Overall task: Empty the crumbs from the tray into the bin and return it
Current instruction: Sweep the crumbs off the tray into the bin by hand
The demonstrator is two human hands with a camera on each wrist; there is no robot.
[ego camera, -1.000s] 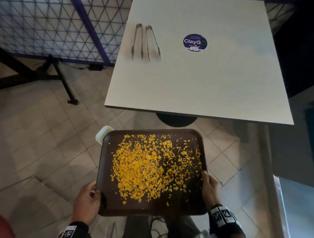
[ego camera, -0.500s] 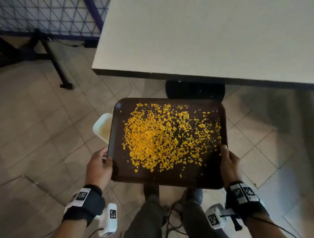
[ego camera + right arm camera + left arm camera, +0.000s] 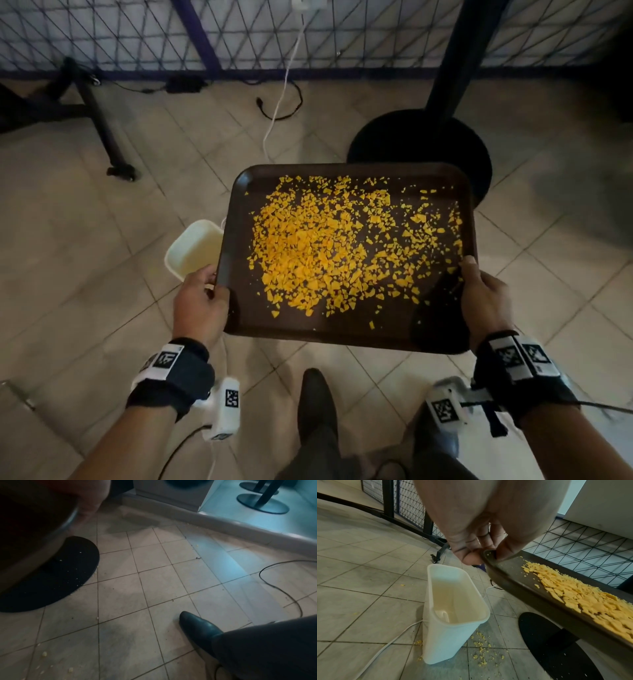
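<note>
A dark brown tray (image 3: 342, 337) covered with yellow crumbs (image 3: 329, 253) hangs level above the tiled floor. My left hand (image 3: 202, 301) grips its left rim, thumb on top; in the left wrist view the left hand (image 3: 477, 545) pinches the tray (image 3: 510, 577) rim. My right hand (image 3: 483, 298) grips the right rim. A cream plastic bin (image 3: 193, 248) stands on the floor beside and below the tray's left edge; the bin (image 3: 453, 609) looks empty inside. The right wrist view shows only the tray's dark underside (image 3: 25, 520).
A black round table base (image 3: 421, 150) with its post stands behind the tray. White and black cables (image 3: 281, 99) trail over the tiles. A wire mesh fence (image 3: 239, 34) closes the back. Spilled crumbs (image 3: 481, 646) lie around the bin. My shoes (image 3: 315, 401) are below the tray.
The view has tilted down and the tabletop has left the frame. The tray, held by both hands, has come lower and nearer the bin.
</note>
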